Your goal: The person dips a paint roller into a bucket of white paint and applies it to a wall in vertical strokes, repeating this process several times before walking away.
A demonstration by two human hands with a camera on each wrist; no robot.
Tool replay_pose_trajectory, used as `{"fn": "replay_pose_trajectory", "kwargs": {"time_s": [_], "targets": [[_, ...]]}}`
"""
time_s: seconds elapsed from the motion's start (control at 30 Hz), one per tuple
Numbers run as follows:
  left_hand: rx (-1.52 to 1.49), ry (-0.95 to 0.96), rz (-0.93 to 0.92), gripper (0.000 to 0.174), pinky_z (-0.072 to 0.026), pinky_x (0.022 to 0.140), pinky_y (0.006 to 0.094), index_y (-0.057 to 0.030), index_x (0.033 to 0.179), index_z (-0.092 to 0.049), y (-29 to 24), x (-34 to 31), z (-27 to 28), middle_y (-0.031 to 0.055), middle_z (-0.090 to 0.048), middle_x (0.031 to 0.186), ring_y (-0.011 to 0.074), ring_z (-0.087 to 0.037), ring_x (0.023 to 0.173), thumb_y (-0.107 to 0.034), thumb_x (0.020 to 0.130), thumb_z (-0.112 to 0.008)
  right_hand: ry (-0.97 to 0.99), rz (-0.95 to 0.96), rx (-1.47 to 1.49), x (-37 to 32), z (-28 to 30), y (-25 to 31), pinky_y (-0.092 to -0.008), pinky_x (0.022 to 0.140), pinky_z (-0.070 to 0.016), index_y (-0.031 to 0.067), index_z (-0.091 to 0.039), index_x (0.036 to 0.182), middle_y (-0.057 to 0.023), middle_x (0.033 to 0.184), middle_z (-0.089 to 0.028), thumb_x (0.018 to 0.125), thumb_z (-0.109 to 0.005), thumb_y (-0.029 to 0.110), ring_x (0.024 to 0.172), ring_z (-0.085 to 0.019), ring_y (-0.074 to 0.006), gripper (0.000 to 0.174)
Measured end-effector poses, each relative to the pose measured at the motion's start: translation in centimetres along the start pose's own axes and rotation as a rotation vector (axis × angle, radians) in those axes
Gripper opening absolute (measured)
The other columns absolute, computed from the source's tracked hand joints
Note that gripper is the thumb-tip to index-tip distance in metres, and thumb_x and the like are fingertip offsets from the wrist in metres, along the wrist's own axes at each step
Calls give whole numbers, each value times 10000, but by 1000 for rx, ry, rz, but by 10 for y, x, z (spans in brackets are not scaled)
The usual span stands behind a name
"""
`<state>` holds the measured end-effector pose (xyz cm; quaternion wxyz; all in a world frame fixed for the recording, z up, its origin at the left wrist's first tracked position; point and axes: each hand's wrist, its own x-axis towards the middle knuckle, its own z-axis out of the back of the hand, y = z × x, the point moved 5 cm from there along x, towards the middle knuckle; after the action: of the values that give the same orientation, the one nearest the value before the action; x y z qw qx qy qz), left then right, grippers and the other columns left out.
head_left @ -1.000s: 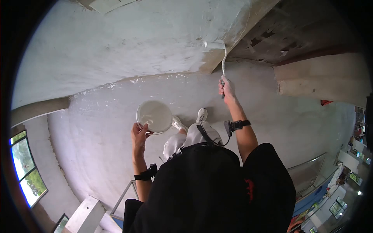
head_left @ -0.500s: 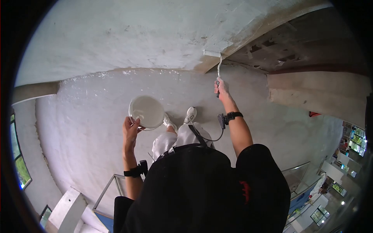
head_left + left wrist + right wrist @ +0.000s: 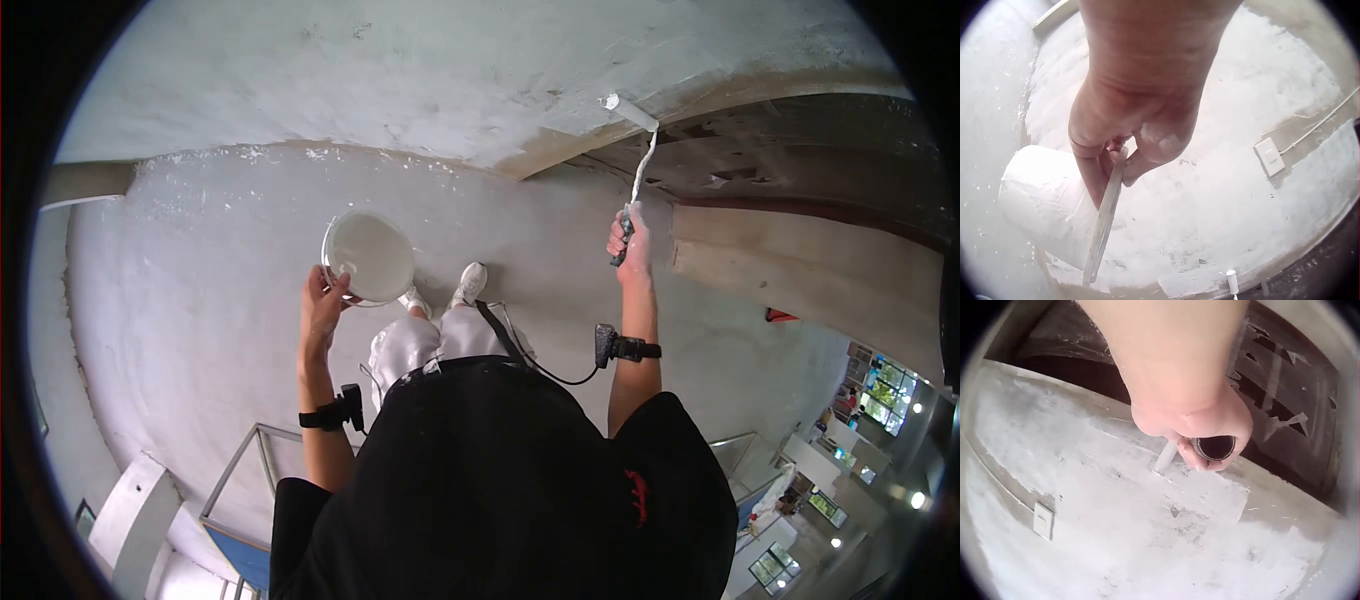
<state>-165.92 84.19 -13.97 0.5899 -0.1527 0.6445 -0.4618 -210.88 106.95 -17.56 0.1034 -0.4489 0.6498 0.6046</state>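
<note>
My left hand (image 3: 322, 305) grips the rim of a white bucket (image 3: 372, 255), thumb over the edge. The bucket hangs above the floor at my left, with pale white paint inside. In the left wrist view, its paint-smeared side (image 3: 1047, 194) is tilted and its rim (image 3: 1102, 231) lies between the fingers and thumb. Out to the right, my right hand (image 3: 632, 245) is wrapped around the dark handle of a paint roller (image 3: 632, 112). The white roller sleeve is at the wall, close to its brown right-hand edge. The handle's round end (image 3: 1216, 448) shows in the right wrist view.
Patchy white wall (image 3: 330, 90) rises in front, bearing a switch plate (image 3: 1269, 156) with a cable. Right of its edge is a dark, torn surface (image 3: 780, 150). Paint flecks dot the grey floor (image 3: 210, 260). A metal frame with a blue panel (image 3: 240, 550) stands at lower left.
My right hand has swung the roller to the right and slightly up along the wall edge, turning it slantwise. The left hand still holds the bucket, now slightly further left and higher in view.
</note>
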Motion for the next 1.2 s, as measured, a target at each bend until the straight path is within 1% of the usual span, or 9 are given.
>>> {"fn": "replay_pose_trajectory", "kwargs": {"time_s": [0.33,0.43,0.53,0.73,0.83,0.97,1.03,1.07,1.2], "targets": [[-4,-42,24,170,-586,664,320,-1,905,-470,1,1,3,73,-552,829,160,-608,737,-122,916,-588,-60,-226,-116,110,20,-89,-241,375,-271,121,-482,803,28,568,-411,962,-472,386,400,-337,-83,308],[30,-57,22,175,-580,661,318,-5,892,-462,8,4,5,69,-547,821,162,-608,732,-124,917,-588,-94,-269,-138,125,27,-100,-250,376,-273,116,-476,798,25,561,-410,953,-469,376,396,-330,-94,303],[33,-67,23,180,-575,655,311,-1,885,-457,13,9,9,70,-546,821,162,-607,731,-122,918,-587,-77,-279,-129,112,23,-90,-244,372,-271,119,-488,812,26,549,-406,956,-473,401,391,-332,-83,317],[51,-61,6,180,-566,645,311,12,900,-461,10,10,7,78,-557,840,166,-608,735,-119,921,-582,-24,-127,-54,45,20,-26,-232,372,-268,141,-491,817,38,555,-403,976,-456,411,395,-335,-69,316],[36,-60,30,180,-562,643,313,16,912,-465,8,9,5,80,-562,851,163,-606,754,-120,921,-583,-6,-110,-112,39,20,-21,-230,373,-272,144,-490,821,38,564,-405,984,-443,418,398,-337,-66,323],[124,-13,26,172,-555,631,305,17,918,-466,14,19,5,80,-564,859,157,-603,775,-111,919,-581,-22,-161,-153,75,21,-60,-239,365,-259,135,-489,792,40,550,-403,968,-464,449,394,-342,-66,361],[18,-16,28,154,-547,616,298,16,919,-463,22,15,2,81,-567,865,152,-604,773,-93,920,-572,-66,-227,-196,91,20,-88,-246,366,-263,131,-481,781,35,541,-396,963,-469,449,394,-341,-77,366],[-5,1,16,158,-556,636,298,-23,928,-464,27,16,2,46,-541,845,129,-594,770,-125,921,-585,-66,-221,-205,101,16,-98,-246,366,-263,131,-481,781,35,541,-396,963,-469,449,394,-341,-77,366],[-46,-1,44,151,-556,628,285,-4,962,-463,54,24,-3,68,-567,893,136,-604,824,-100,923,-573,-113,-282,-246,128,24,-132,-253,372,-262,132,-474,783,32,536,-390,964,-456,455,392,-333,-90,371]]}}
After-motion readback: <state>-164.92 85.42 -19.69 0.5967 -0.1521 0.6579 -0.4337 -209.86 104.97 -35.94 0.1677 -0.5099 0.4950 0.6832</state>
